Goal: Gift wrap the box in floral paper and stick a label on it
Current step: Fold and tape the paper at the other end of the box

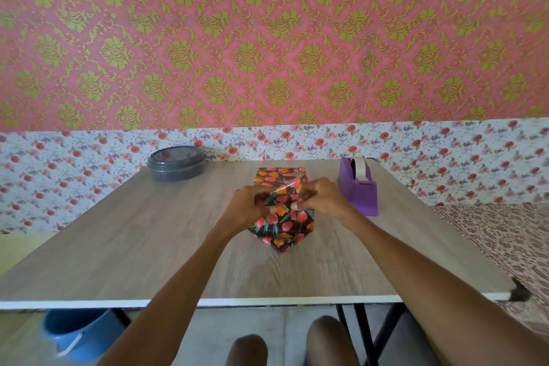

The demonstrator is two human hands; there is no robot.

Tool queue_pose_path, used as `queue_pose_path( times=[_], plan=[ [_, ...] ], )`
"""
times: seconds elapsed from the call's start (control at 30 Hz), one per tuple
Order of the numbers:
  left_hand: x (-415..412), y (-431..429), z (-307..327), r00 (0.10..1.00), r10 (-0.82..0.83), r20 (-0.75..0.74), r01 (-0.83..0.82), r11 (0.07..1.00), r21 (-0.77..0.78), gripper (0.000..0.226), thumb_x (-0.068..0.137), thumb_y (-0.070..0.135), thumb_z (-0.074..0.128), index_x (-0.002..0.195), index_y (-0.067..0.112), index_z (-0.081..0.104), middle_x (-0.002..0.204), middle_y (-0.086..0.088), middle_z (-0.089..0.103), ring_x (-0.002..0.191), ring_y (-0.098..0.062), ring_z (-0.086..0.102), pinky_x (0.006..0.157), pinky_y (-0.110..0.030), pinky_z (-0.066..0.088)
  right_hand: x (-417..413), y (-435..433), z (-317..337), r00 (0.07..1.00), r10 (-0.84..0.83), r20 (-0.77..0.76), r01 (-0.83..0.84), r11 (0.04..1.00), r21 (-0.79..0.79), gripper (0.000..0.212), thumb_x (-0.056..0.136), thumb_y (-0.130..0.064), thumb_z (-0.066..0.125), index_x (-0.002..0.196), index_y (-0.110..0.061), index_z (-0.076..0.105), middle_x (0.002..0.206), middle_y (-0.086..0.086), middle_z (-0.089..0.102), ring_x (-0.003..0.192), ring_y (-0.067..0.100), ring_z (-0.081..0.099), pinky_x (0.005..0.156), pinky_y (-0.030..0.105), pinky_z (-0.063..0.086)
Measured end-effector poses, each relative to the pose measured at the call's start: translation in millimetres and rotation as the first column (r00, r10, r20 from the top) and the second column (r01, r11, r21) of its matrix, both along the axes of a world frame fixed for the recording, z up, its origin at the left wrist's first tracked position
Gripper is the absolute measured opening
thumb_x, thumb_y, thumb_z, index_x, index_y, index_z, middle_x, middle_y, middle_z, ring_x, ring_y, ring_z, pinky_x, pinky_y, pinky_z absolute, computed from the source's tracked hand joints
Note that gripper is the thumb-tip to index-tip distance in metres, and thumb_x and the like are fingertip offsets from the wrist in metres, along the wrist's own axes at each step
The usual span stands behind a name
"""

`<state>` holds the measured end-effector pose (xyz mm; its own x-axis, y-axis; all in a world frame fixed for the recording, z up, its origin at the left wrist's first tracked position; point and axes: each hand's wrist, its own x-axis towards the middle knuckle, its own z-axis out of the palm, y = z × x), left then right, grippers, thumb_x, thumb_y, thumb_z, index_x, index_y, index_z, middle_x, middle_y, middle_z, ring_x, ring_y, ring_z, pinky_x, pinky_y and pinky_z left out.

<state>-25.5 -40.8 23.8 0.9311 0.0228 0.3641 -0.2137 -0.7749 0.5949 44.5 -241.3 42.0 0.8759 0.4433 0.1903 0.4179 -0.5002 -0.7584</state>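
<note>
Head view: the box (281,226) lies in the middle of the frame on a wood-grain table (148,246), its long side running away from the person. It is covered in dark floral paper (269,176) printed with red and orange tulips. At the near end the paper comes to a pointed flap that rests on the table top.

Both hands meet over the middle of the box. The left hand (248,205) comes in from the lower left and the right hand (323,200) from the lower right. The fingers of each are curled and pinch a raised fold of the paper on top of the box, thumbs toward the person and nearly touching each other.

Just right of the right hand stands a purple tape dispenser (358,187) with a roll of pale tape in it. At the far left of the table sits a round grey container (176,163) with its lid on.

Under the table, at the lower left of the frame, is a blue bucket (78,333). Two bare knees (326,336) show at the bottom edge.
</note>
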Motion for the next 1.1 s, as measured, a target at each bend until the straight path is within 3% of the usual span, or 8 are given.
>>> queue_pose_path(
  times=[0.1, 0.17, 0.37, 0.53, 0.67, 0.87, 0.97, 1.1],
  plan=[
    [3, 3, -3, 1.0, 0.016, 0.003, -0.016, 1.0, -0.02, 0.014, 0.086, 0.021, 0.074, 0.099, 0.014, 0.074, 0.089, -0.002, 0.074, 0.078, -0.021, 0.069, 0.075, -0.036, 0.059, -1, -1, -14, 1.0, -0.005, 0.026, 0.001, 0.987, 0.158, 0.028, 0.064, -0.01, 0.09, 0.072, -0.023, 0.067, 0.066, -0.01, 0.064, 0.062, 0.005, 0.057, 0.062, 0.017, 0.046],
    [5, 4, -4, 0.999, 0.036, -0.003, -0.037, 0.998, -0.043, 0.014, 0.086, 0.025, 0.073, 0.094, 0.014, 0.074, 0.082, -0.002, 0.073, 0.071, -0.019, 0.068, 0.072, -0.039, 0.059, -4, -2, -19, 0.999, -0.013, 0.048, 0.001, 0.97, 0.242, 0.029, 0.064, -0.007, 0.09, 0.08, -0.02, 0.069, 0.068, -0.01, 0.066, 0.062, 0.004, 0.059, 0.065, 0.023, 0.051],
    [2, -2, 3, 0.999, 0.033, -0.008, -0.033, 0.984, -0.174, 0.015, 0.091, 0.036, 0.065, 0.088, 0.023, 0.072, 0.081, 0.008, 0.073, 0.075, -0.007, 0.069, 0.074, -0.028, 0.058, -10, -4, -24, 0.995, -0.025, 0.095, -0.008, 0.945, 0.327, 0.018, 0.072, -0.018, 0.086, 0.086, -0.015, 0.074, 0.079, -0.002, 0.074, 0.07, 0.011, 0.068, 0.071, 0.028, 0.054],
    [7, -4, 8, 1.0, 0.003, 0.03, 0.001, 0.989, -0.149, 0.023, 0.094, 0.037, 0.062, 0.114, 0.028, 0.069, 0.112, 0.005, 0.071, 0.096, -0.013, 0.067, 0.083, -0.028, 0.056, -8, -1, -24, 0.996, -0.04, 0.083, 0.008, 0.936, 0.353, 0.026, 0.074, -0.025, 0.085, 0.094, -0.016, 0.071, 0.082, -0.003, 0.076, 0.08, 0.013, 0.072, 0.08, 0.033, 0.055],
    [10, -7, 14, 0.997, 0.017, 0.07, -0.008, 0.991, -0.135, 0.021, 0.094, 0.032, 0.062, 0.112, 0.025, 0.069, 0.107, 0.004, 0.071, 0.087, -0.01, 0.066, 0.067, -0.014, 0.051, -10, -2, -23, 0.998, -0.04, 0.05, 0.015, 0.91, 0.414, 0.033, 0.075, -0.022, 0.084, 0.1, -0.02, 0.064, 0.085, -0.005, 0.075, 0.082, 0.011, 0.071, 0.08, 0.031, 0.055],
    [10, -12, 7, 0.994, 0.04, 0.103, -0.021, 0.984, -0.18, 0.016, 0.094, 0.033, 0.062, 0.106, 0.026, 0.07, 0.104, 0.006, 0.071, 0.092, -0.012, 0.067, 0.082, -0.029, 0.055, -12, -8, -19, 0.997, 0.037, 0.069, -0.063, 0.908, 0.413, 0.026, 0.077, -0.016, 0.083, 0.097, -0.017, 0.066, 0.086, 0.001, 0.074, 0.08, 0.015, 0.07, 0.079, 0.03, 0.055],
    [6, -13, 8, 0.99, 0.023, 0.136, 0.009, 0.973, -0.232, 0.015, 0.093, 0.029, 0.065, 0.106, 0.027, 0.07, 0.102, 0.009, 0.071, 0.092, -0.006, 0.065, 0.081, -0.023, 0.054, -12, -7, -16, 0.993, 0.035, 0.114, -0.076, 0.921, 0.382, 0.016, 0.079, -0.017, 0.081, 0.089, -0.014, 0.069, 0.082, -0.001, 0.073, 0.073, 0.005, 0.065, 0.073, 0.021, 0.05],
    [0, -14, 12, 0.985, -0.054, 0.165, 0.105, 0.942, -0.318, 0.025, 0.087, 0.019, 0.073, 0.112, 0.025, 0.071, 0.11, 0.006, 0.07, 0.098, -0.003, 0.064, 0.076, -0.013, 0.053, -7, -6, -18, 0.989, 0.025, 0.146, -0.078, 0.924, 0.374, 0.014, 0.081, -0.015, 0.078, 0.088, -0.018, 0.067, 0.085, -0.001, 0.072, 0.08, 0.012, 0.068, 0.074, 0.024, 0.05]
  ],
)
